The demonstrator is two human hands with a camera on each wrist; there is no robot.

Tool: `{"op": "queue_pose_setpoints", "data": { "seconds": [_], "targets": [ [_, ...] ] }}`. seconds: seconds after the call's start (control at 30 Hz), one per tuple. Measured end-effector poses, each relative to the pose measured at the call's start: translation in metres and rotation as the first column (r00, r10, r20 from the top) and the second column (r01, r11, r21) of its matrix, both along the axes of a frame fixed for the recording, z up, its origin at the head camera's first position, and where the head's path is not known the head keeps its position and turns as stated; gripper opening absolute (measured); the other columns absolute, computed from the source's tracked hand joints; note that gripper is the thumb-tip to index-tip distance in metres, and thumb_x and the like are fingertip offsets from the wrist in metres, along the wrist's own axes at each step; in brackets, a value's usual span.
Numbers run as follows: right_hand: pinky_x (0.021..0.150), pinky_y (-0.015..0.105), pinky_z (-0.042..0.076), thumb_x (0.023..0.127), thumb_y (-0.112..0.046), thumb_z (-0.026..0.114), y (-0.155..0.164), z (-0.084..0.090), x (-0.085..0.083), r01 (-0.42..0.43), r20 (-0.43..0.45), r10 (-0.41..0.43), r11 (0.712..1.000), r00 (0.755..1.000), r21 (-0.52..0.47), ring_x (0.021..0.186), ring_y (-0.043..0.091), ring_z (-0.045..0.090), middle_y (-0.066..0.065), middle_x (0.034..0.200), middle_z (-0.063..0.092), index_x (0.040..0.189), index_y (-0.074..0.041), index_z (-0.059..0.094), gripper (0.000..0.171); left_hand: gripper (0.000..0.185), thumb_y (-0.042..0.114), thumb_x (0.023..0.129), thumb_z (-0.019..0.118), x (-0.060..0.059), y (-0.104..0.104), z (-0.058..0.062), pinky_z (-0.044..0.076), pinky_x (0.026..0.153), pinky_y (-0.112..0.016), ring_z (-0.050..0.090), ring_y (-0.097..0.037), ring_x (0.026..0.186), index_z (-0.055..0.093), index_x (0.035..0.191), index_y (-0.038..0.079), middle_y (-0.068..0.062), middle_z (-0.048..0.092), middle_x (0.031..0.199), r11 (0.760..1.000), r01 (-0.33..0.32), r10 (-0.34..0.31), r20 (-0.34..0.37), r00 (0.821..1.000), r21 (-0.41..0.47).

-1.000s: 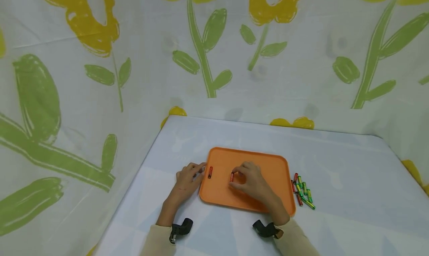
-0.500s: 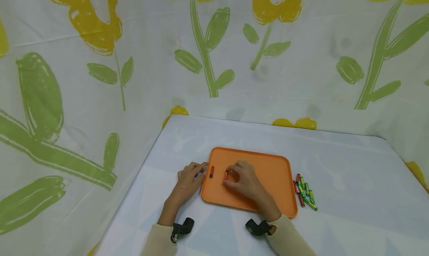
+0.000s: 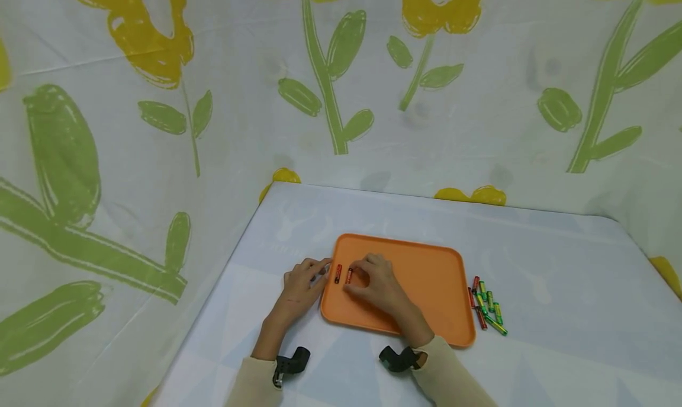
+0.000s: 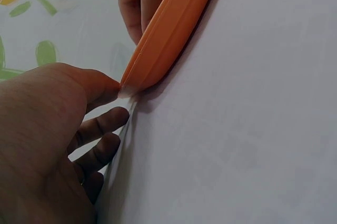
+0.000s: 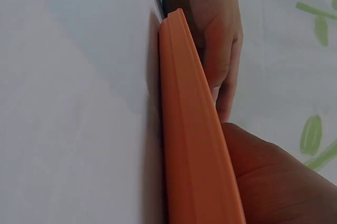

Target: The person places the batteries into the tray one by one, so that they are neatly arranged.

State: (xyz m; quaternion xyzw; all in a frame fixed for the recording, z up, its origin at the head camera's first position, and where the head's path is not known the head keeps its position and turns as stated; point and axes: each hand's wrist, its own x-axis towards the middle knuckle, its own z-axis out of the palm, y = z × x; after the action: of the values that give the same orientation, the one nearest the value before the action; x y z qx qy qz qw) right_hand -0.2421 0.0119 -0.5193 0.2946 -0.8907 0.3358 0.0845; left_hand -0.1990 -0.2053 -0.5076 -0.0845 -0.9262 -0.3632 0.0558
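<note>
In the head view my right hand pinches a red battery between thumb and index finger, low over the left part of an orange tray. Just left of it, a second red battery with a dark end lies on the tray, roughly parallel. My left hand rests by the tray's left rim, its fingers loosely bent and the tips touching the edge. In the left wrist view that hand meets the tray's corner. The tray wall hides the battery in the right wrist view.
Right of the tray, several green-and-yellow batteries lie loose in a pile with a few red batteries. Everything sits on a pale table. A flower-patterned cloth hangs behind and at the left.
My right hand has carried the pinched red battery leftward across the tray, close beside the lying one. The left hand has stayed at the rim.
</note>
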Motion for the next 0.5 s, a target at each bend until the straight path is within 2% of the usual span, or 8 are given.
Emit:
{"op": "queue_pose_setpoints", "data": {
  "seconds": [0.5],
  "targets": [
    [0.072, 0.036, 0.025, 0.08, -0.035, 0.086, -0.011, 0.003, -0.003, -0.009, -0.006, 0.009, 1.0, 1.0, -0.021, 0.082, 0.015, 0.04, -0.001, 0.087, 0.05, 0.105, -0.01, 0.074, 0.037, 0.039, 0.021, 0.101, 0.062, 0.0, 0.001, 0.0, 0.027, 0.083, -0.044, 0.047, -0.012, 0.088, 0.061, 0.14, 0.017, 0.007, 0.058, 0.105, 1.0, -0.004, 0.004, -0.021, 1.0, -0.006]
  ]
}}
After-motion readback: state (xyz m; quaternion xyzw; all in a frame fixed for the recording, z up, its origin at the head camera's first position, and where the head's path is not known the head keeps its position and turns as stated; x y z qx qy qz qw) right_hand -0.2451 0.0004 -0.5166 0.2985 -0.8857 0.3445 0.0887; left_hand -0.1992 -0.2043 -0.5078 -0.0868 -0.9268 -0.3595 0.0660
